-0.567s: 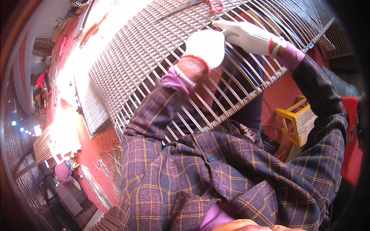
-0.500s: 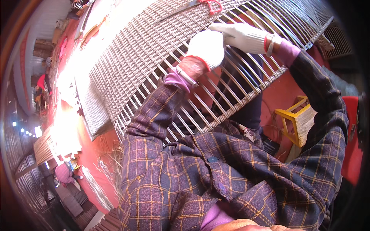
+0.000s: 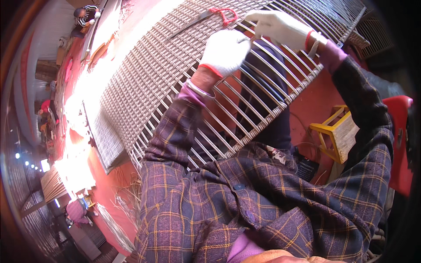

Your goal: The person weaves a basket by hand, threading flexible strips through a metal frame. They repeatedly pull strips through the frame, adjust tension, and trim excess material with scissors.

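Note:
A curved wicker panel (image 3: 144,83) lies across my lap, tightly woven in grey-brown strands on its far left part. Towards me its rods (image 3: 251,94) are bare, ending at a wrapped edge. My left hand (image 3: 224,52), in a white knitted glove with a red cuff, rests where the weave meets the rods. Its fingers are pinched together; what they hold is too small to make out. Just right of it my right hand (image 3: 283,30), gloved alike, hovers over the rods with fingers bent forward and thumb apart. Scissors (image 3: 226,16) with red-wrapped handles lie on the weave.
To the right stand a small yellow-framed stool (image 3: 335,131) and a red chair (image 3: 398,144). Loose strands (image 3: 115,223) lie on the red floor at lower left. Other people work farther off, one in a striped top (image 3: 90,11) at upper left.
Both hands have shifted slightly up and left in view and stand a little farther apart. The right hand has lifted its fingers from beside the left glove. The whole view has shifted slightly.

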Demonstrator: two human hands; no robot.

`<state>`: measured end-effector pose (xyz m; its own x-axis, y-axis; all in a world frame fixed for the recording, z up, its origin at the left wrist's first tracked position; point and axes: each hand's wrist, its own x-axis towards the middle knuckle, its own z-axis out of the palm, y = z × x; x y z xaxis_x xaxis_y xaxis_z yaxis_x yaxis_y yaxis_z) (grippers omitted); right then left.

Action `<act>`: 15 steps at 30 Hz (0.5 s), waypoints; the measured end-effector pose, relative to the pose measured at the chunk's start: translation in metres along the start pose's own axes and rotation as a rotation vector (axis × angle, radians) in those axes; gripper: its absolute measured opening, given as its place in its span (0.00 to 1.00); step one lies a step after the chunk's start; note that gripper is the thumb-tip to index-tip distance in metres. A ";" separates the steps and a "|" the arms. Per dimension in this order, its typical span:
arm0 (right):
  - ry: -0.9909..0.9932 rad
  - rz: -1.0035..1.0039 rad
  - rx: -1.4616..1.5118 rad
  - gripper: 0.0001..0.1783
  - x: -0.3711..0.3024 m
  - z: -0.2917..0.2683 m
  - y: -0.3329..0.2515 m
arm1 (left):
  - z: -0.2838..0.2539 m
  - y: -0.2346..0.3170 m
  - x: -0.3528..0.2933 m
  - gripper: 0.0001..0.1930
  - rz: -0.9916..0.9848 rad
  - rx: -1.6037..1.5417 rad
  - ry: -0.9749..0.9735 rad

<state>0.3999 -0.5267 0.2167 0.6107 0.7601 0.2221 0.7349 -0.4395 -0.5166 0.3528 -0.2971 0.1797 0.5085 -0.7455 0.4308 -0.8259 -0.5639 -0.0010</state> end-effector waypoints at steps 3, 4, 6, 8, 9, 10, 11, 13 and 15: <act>-0.174 0.349 0.161 0.19 -0.007 0.021 0.010 | 0.024 -0.005 0.008 0.12 -0.205 0.136 -0.225; -0.190 0.339 0.239 0.23 -0.006 0.025 0.013 | 0.032 -0.004 0.012 0.13 -0.315 0.096 -0.266; -0.215 0.397 0.248 0.30 -0.005 0.027 0.017 | 0.041 -0.004 0.019 0.15 -0.421 0.035 -0.263; -0.196 0.315 0.179 0.30 0.000 0.024 0.019 | 0.042 -0.003 0.020 0.16 -0.412 -0.005 -0.172; -0.139 0.197 0.142 0.30 0.004 0.022 0.021 | 0.040 -0.002 0.018 0.15 -0.339 -0.026 -0.012; -0.107 0.120 0.056 0.29 0.006 0.020 0.022 | 0.035 -0.002 0.015 0.14 -0.241 -0.021 0.005; -0.123 0.118 0.063 0.28 0.009 0.019 0.024 | 0.029 0.000 0.011 0.12 -0.145 -0.016 0.022; -0.160 0.164 0.096 0.26 0.011 0.018 0.030 | 0.019 0.007 0.007 0.11 -0.378 -0.143 -0.006; -0.108 0.159 0.060 0.24 0.006 0.014 0.039 | 0.012 0.015 0.013 0.11 -0.492 -0.208 0.044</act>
<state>0.4277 -0.5325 0.1866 0.6803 0.7316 0.0453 0.6105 -0.5313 -0.5874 0.3500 -0.3194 0.1748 0.8407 -0.3927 0.3728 -0.5256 -0.7572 0.3878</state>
